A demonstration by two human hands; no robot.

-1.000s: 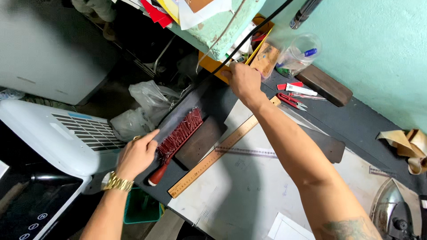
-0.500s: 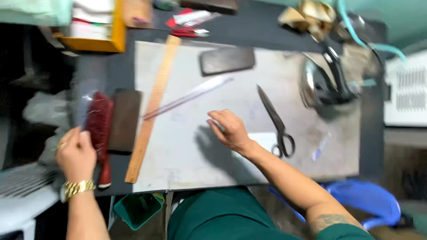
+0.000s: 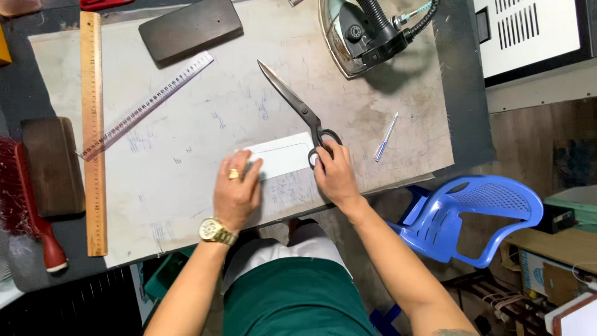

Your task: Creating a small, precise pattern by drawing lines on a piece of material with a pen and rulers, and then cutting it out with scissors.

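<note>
Starting at the far left, a red brush (image 3: 25, 205) lies at the table's edge with a dark wooden block (image 3: 53, 165) just beside it, both well apart from the fingers. Next comes a long wooden ruler (image 3: 93, 134) lying lengthwise, and a clear plastic ruler (image 3: 146, 106) slanting away from it toward a second dark block (image 3: 189, 28) at the top.

The left hand (image 3: 236, 190), with a ring and a gold wristwatch (image 3: 216, 231), rests palm down with fingers loosely spread and flat, pressing the left end of a white paper piece (image 3: 283, 155). That piece lies on the pale worn table cover (image 3: 186, 186), directly between the two hands.

The right hand (image 3: 336, 174) touches the paper's right end, its fingers curled at the loops of the large dark scissors (image 3: 298, 106); whether they are threaded through the loops cannot be told. The blades run up and left from those fingertips, lying on the cover.

Right of the right hand's fingers, near them, lies a thin pen (image 3: 387, 137). Above it sits a steam iron (image 3: 367, 31) with its hose. Lower right, off the table, stands a blue plastic chair (image 3: 472, 214).
</note>
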